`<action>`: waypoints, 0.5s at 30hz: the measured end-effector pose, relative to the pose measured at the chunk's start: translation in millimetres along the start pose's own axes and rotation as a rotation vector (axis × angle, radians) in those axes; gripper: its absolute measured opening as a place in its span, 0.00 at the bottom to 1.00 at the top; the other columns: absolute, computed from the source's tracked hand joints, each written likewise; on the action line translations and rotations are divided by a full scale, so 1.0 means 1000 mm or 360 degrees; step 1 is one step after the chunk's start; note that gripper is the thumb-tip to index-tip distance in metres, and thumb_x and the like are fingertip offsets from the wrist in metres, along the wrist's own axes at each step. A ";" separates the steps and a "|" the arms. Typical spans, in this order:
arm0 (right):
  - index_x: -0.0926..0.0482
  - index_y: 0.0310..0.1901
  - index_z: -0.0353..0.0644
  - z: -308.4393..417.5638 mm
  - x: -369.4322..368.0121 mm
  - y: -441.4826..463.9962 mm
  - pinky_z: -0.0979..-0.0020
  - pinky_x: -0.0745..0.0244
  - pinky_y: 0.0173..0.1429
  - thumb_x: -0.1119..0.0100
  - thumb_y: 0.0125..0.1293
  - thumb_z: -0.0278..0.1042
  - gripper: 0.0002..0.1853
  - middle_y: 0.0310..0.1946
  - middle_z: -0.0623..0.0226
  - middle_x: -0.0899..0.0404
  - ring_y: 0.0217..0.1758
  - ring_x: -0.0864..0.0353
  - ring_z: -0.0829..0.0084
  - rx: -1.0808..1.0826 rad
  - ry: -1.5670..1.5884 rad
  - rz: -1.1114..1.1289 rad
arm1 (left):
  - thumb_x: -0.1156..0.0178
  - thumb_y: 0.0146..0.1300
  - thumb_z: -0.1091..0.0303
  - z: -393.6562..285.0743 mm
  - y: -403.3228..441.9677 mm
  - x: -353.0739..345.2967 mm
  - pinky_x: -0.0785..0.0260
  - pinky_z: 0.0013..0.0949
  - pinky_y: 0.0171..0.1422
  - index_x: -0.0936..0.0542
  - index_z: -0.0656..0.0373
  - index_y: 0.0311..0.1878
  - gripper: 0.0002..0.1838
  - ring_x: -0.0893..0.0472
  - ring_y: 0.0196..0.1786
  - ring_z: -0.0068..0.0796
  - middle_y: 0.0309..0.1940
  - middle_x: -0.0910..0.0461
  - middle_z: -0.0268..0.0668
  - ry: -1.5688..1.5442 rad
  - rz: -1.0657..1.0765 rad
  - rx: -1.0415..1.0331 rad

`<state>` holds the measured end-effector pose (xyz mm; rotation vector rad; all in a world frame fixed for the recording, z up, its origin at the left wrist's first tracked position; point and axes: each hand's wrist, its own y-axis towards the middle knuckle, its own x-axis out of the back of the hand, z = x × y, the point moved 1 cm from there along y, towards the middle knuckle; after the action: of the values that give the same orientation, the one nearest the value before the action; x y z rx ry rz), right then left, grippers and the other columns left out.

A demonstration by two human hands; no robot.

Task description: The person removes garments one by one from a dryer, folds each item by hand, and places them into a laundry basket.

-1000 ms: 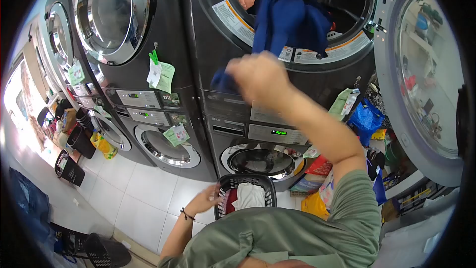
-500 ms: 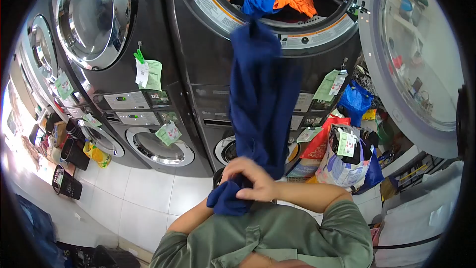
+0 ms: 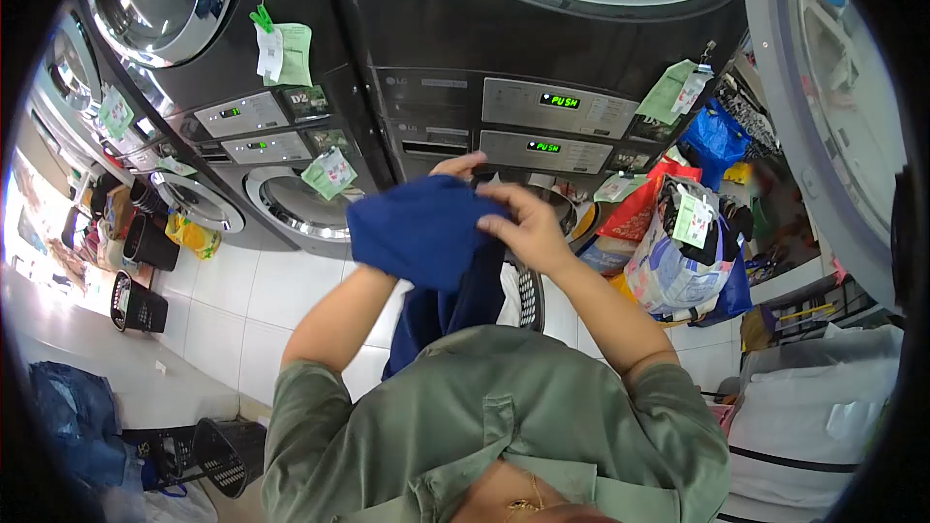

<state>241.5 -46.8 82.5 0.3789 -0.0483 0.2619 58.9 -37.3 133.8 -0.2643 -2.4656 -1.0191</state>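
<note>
A dark blue garment point(image 3: 417, 228) is bunched up in front of my chest, its lower part hanging down over the black basket point(image 3: 530, 298). My left hand point(image 3: 459, 167) is mostly covered by the cloth, with only some fingers showing above it. At the garment's right edge, my right hand point(image 3: 523, 223) pinches the fabric between thumb and fingers. White cloth point(image 3: 510, 292) shows in the basket beside the hanging part.
Stacked dark machines point(image 3: 426, 29) stand ahead, the upper one with its round door point(image 3: 843, 126) swung open at right. Stuffed bags point(image 3: 683, 266) sit on the floor at right. At lower left are a black basket point(image 3: 221, 455) and jeans point(image 3: 77, 416).
The blue garment has come out of the open dryer and down to my chest, now gathered between both hands. My left hand has risen into the cloth. The view has tilted downward.
</note>
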 end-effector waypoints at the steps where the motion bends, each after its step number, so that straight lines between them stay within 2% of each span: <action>1: 0.31 0.61 0.37 0.006 -0.003 0.005 0.70 0.29 0.57 0.34 0.59 0.28 0.27 0.52 0.62 0.23 0.52 0.22 0.71 0.0016 0.0207 -0.0160 | 0.39 0.59 0.60 -0.006 0.008 0.007 0.29 0.36 0.53 0.21 0.57 0.47 0.15 0.20 0.48 0.35 0.42 0.20 0.40 0.0030 0.0014 -0.0025; 3: 0.40 0.66 0.39 0.013 -0.005 0.011 0.67 0.32 0.61 0.34 0.60 0.33 0.35 0.58 0.60 0.29 0.58 0.27 0.67 0.0341 0.0369 -0.0418 | 0.40 0.59 0.59 -0.016 0.024 0.014 0.28 0.35 0.51 0.20 0.56 0.46 0.15 0.20 0.47 0.35 0.41 0.19 0.39 0.0104 -0.0023 -0.0082; 5: 0.44 0.69 0.39 0.013 -0.016 0.005 0.60 0.35 0.62 0.27 0.50 0.50 0.49 0.61 0.54 0.34 0.61 0.32 0.61 0.0519 0.0060 -0.0315 | 0.40 0.59 0.58 -0.025 0.038 0.025 0.27 0.35 0.49 0.20 0.56 0.44 0.14 0.19 0.45 0.34 0.39 0.18 0.39 0.0191 -0.0085 -0.0155; 6: 0.45 0.69 0.39 0.004 -0.027 0.000 0.59 0.34 0.60 0.26 0.48 0.50 0.51 0.57 0.52 0.30 0.59 0.29 0.59 0.0444 -0.0393 -0.0292 | 0.40 0.59 0.58 -0.030 0.042 0.033 0.27 0.35 0.49 0.19 0.56 0.44 0.14 0.18 0.44 0.34 0.38 0.18 0.38 0.0240 -0.0124 -0.0179; 8: 0.31 0.63 0.42 -0.011 -0.028 -0.002 0.57 0.33 0.55 0.25 0.44 0.50 0.44 0.40 0.50 0.19 0.48 0.21 0.54 -0.0188 -0.0918 0.0047 | 0.40 0.59 0.57 -0.037 0.050 0.055 0.27 0.35 0.48 0.19 0.55 0.43 0.14 0.18 0.43 0.35 0.37 0.17 0.39 0.0350 -0.0248 -0.0240; 11: 0.17 0.49 0.48 -0.047 0.027 0.008 0.57 0.33 0.52 0.27 0.46 0.50 0.28 0.29 0.54 0.17 0.37 0.19 0.53 -0.0106 -0.1641 0.0407 | 0.40 0.58 0.57 -0.036 0.046 0.104 0.27 0.37 0.47 0.19 0.55 0.42 0.14 0.18 0.43 0.37 0.36 0.18 0.40 0.0631 -0.0513 -0.0254; 13: 0.13 0.39 0.49 -0.060 0.083 0.016 0.57 0.31 0.52 0.31 0.52 0.50 0.17 0.30 0.56 0.16 0.34 0.19 0.52 0.0077 -0.1829 0.0263 | 0.40 0.58 0.56 -0.032 0.034 0.137 0.27 0.38 0.46 0.19 0.55 0.42 0.14 0.18 0.43 0.38 0.36 0.18 0.41 0.0883 -0.0596 -0.0205; 14: 0.15 0.41 0.45 -0.043 0.105 0.023 0.59 0.28 0.51 0.33 0.54 0.49 0.18 0.30 0.55 0.17 0.36 0.18 0.51 -0.0112 -0.1622 0.0156 | 0.40 0.58 0.56 -0.029 0.028 0.153 0.27 0.38 0.46 0.19 0.55 0.42 0.14 0.18 0.42 0.39 0.36 0.18 0.41 0.1025 -0.0576 -0.0143; 15: 0.16 0.42 0.41 -0.036 0.130 0.037 0.64 0.26 0.50 0.34 0.56 0.46 0.18 0.35 0.55 0.16 0.42 0.17 0.56 -0.0672 -0.1451 0.0071 | 0.40 0.57 0.56 -0.025 0.019 0.165 0.27 0.39 0.46 0.19 0.55 0.41 0.14 0.18 0.42 0.39 0.35 0.18 0.42 0.1188 -0.0506 -0.0051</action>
<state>357.1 31.5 75.2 0.0497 -0.9937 0.0997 -70.9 -41.5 239.9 0.4426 -1.8299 -1.0363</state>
